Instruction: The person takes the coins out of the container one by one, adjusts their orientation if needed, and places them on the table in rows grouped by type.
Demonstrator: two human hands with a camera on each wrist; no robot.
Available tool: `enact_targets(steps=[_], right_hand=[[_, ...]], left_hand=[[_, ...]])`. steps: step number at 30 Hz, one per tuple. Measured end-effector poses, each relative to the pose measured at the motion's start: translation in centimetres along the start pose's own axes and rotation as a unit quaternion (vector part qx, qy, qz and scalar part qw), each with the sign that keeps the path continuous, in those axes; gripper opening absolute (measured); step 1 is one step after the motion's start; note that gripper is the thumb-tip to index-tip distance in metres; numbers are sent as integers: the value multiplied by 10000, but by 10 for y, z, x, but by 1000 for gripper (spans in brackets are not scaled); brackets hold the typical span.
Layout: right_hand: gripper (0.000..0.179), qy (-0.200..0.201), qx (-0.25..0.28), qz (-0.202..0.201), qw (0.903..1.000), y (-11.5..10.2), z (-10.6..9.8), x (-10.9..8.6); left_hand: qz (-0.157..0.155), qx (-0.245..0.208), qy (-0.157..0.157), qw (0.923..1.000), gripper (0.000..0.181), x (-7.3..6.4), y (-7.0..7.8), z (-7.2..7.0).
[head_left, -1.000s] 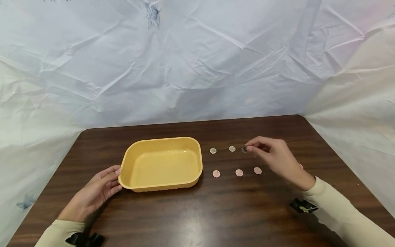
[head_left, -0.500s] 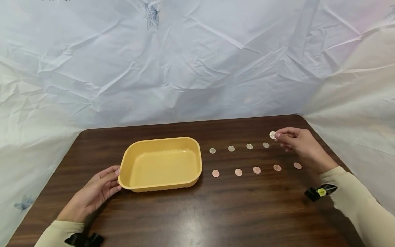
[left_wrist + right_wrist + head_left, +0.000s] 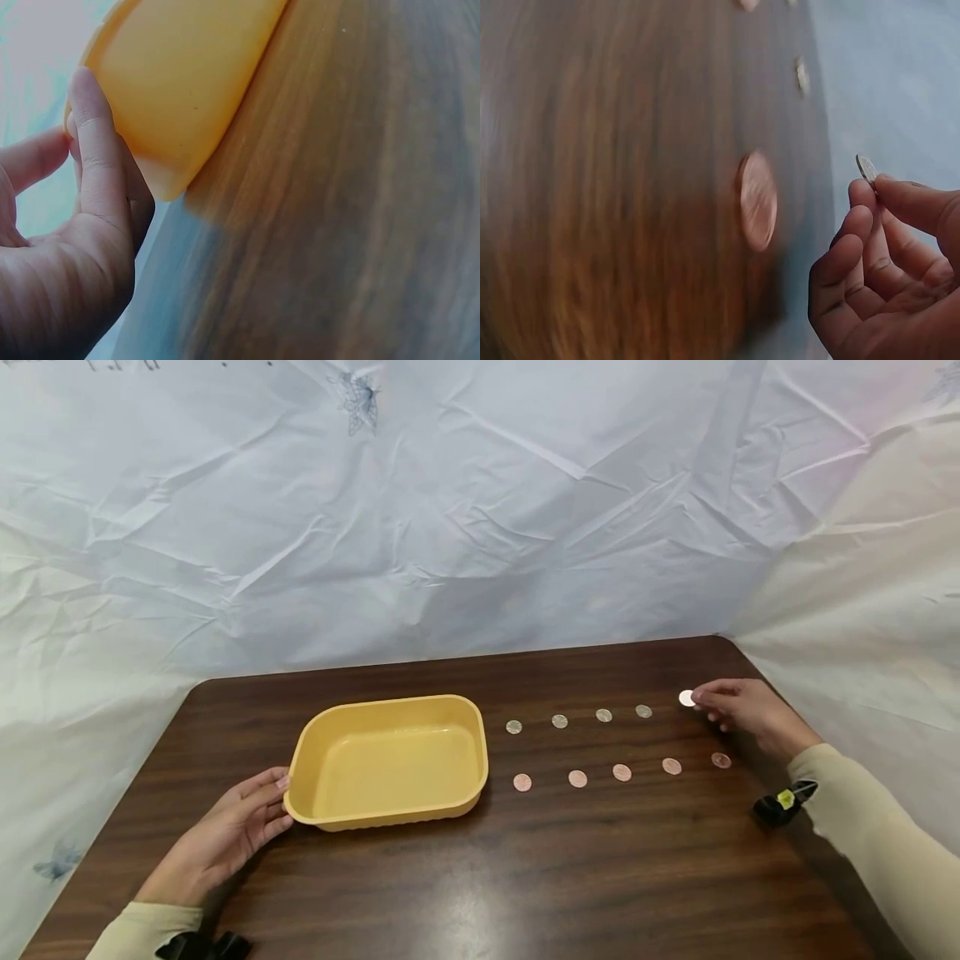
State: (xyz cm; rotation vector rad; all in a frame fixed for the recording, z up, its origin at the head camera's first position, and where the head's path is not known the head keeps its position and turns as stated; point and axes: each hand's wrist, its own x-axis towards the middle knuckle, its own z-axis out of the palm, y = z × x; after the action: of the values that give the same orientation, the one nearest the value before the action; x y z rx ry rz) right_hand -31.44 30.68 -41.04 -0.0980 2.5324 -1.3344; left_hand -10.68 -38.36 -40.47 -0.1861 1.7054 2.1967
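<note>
My left hand [image 3: 232, 831] pinches the left rim of a yellow plastic tub [image 3: 386, 768]. In the left wrist view, the thumb and fingers meet the tub's edge [image 3: 172, 97] from two sides. At the far right, my right hand [image 3: 750, 708] pinches a silvery coin [image 3: 686, 697] by its edge between thumb and fingertips. The right wrist view shows that coin [image 3: 866, 169] tilted, with the other fingers curled below. Left of the held coin, several silvery coins [image 3: 603, 715] lie in a row. Nearer me runs a row of copper-coloured coins [image 3: 622, 772].
Everything lies on a dark wood-grain table [image 3: 562, 877] with rounded far corners. A crumpled white sheet [image 3: 480, 527] hangs behind the table and at both sides. The copper-coloured coin [image 3: 721, 761] at the row's right end lies nearest the right forearm.
My right hand has moved right, away from the third silvery coin, and lately a little lower with the pinched coin. Coins it hid now show. The left hand still holds the tub's rim.
</note>
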Motion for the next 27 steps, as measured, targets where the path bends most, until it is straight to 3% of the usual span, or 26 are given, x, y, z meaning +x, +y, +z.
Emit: enact_targets(steps=[5,12,22,27], right_hand=[[41,-105,-392,-77,9991,5,3,5],[39,-116,-732,-21,9973,10,7,10],[39,-413,-964,74,9945,4,7,19],[35,-501,-1017,197,9934,1,4,22]], left_hand=[[-43,-2,21,10000,23,-3,-3,-2],[-34,-166,-203,9997,25,-5,-5,-1],[-110,7,106,9999,21,-4,1,1],[-39,-1,103,9999,21,-2,1,3]])
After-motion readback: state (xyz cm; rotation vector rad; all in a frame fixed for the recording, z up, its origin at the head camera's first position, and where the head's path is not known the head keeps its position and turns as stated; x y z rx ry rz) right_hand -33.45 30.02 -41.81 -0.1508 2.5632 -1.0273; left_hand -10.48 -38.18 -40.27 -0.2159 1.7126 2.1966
